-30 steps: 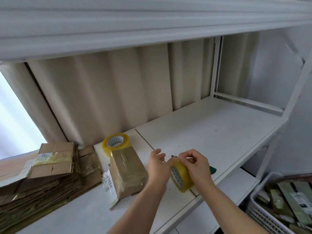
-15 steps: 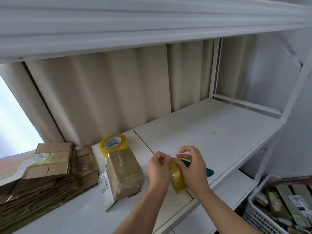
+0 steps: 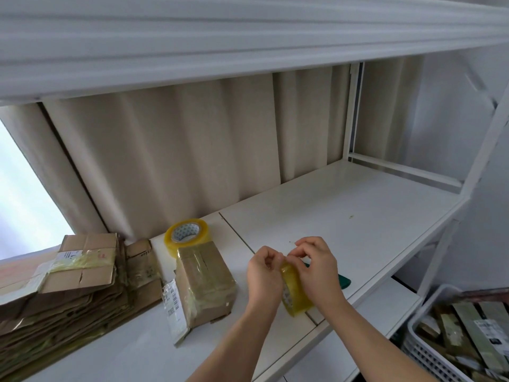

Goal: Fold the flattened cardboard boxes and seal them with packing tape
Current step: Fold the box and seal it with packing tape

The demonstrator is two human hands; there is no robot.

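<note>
Far left, on the shelf: a stack of flattened cardboard boxes [image 3: 63, 315], brown, creased and worn at the edges; its left side is cut off by the frame.
Top of the stack: a flat box [image 3: 85, 261] with a white label and a wrinkled strip of yellowish tape across it.
Shelf: a white, smooth, glossy shelf board [image 3: 358, 216] with a seam running across it, set in a white metal rack.
Behind the sealed box: a spare tape roll [image 3: 187, 238], round, translucent yellow, lying flat on the shelf with its printed core facing up.
Centre left: a sealed cardboard box [image 3: 205, 285], rectangular, wrapped in shiny clear tape, with a loose barcode label [image 3: 172, 299] hanging at its left side.
Left hand [image 3: 264, 279]: its curled fingers pinch the top edge of the held tape roll.
Held tape roll [image 3: 294, 290]: yellow, translucent, standing on edge above the front of the shelf, between both hands and largely covered by them.
Right hand [image 3: 316, 271]: grips the roll from the right, fingertips bent at its top rim.
Green object [image 3: 344, 281]: flat, mostly hidden behind the right hand; what it is cannot be told.
Bottom right: a white plastic basket [image 3: 421, 351] with slotted sides, holding flattened cardboard pieces, cut off by the frame.
Behind: a beige pleated curtain [image 3: 179, 150].
</note>
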